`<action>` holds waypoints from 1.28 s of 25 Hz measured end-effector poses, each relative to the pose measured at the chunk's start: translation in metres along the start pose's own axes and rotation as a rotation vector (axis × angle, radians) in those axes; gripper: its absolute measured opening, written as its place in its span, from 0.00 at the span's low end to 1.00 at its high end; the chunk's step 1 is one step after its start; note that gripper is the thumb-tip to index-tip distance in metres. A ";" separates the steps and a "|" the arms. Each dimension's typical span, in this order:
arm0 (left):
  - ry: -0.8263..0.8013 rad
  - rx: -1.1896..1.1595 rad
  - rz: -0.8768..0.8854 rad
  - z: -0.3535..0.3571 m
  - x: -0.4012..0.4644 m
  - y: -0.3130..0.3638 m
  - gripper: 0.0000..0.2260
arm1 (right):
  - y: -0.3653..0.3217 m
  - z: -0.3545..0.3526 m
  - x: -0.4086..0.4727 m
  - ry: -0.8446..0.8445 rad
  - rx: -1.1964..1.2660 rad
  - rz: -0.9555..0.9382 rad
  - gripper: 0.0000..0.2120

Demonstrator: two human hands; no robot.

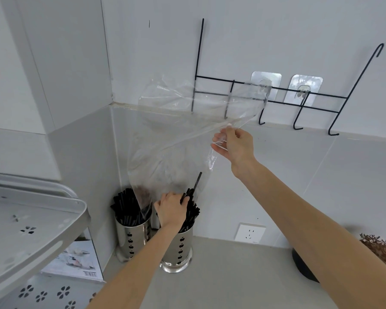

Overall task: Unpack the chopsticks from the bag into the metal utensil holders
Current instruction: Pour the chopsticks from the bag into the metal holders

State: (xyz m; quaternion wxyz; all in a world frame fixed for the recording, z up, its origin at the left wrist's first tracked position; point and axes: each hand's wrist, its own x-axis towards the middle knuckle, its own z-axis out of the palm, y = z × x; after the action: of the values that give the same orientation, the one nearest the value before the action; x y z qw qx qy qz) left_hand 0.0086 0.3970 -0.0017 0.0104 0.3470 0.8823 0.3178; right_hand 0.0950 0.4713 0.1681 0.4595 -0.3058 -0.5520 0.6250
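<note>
We are working in the corner where the grey desk (221,275) is meeting two walls, with a grey shelf rack (31,219) crowding in on the left and open desk lying free to the right. Our right hand (234,144) is pinching the upper edge of the clear bag (165,141) and holding it up, its lower end hanging just above the two metal holders (133,238) — both standing side by side and bristling with black chopsticks (126,208). Our left hand (171,210) is curling its fingers (185,200) round a bundle of chopsticks at the right holder (179,250), one stick poking up inside the bag.
</note>
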 end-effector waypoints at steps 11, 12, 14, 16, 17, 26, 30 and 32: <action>-0.072 -0.268 -0.006 -0.001 0.006 0.022 0.15 | 0.003 -0.005 0.000 -0.017 -0.022 0.009 0.11; -0.075 -0.226 0.010 0.000 0.006 0.020 0.13 | 0.004 -0.006 0.000 -0.017 -0.020 0.013 0.11; -0.078 -0.165 0.031 0.002 0.007 0.017 0.11 | 0.007 -0.006 0.000 -0.023 -0.014 0.023 0.11; -0.075 -0.148 0.039 0.003 0.007 0.014 0.11 | 0.008 -0.007 0.000 -0.023 -0.008 0.034 0.10; -0.074 -0.151 0.033 0.003 0.007 0.012 0.12 | 0.008 -0.007 0.001 -0.019 -0.006 0.037 0.10; -0.097 -0.144 0.023 -0.002 0.000 0.007 0.13 | -0.001 -0.007 -0.004 -0.014 0.039 0.015 0.13; -0.129 -0.205 0.047 -0.011 -0.005 0.008 0.14 | -0.007 -0.007 -0.009 -0.004 0.032 0.007 0.12; -0.143 -0.257 0.059 -0.019 -0.008 0.010 0.17 | -0.014 -0.007 -0.013 -0.003 0.025 -0.010 0.12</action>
State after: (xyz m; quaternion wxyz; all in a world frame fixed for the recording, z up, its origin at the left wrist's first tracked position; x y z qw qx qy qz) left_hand 0.0161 0.3871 0.0171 0.1085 0.3903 0.8208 0.4026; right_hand 0.1098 0.4618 0.1786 0.4657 -0.2965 -0.5464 0.6298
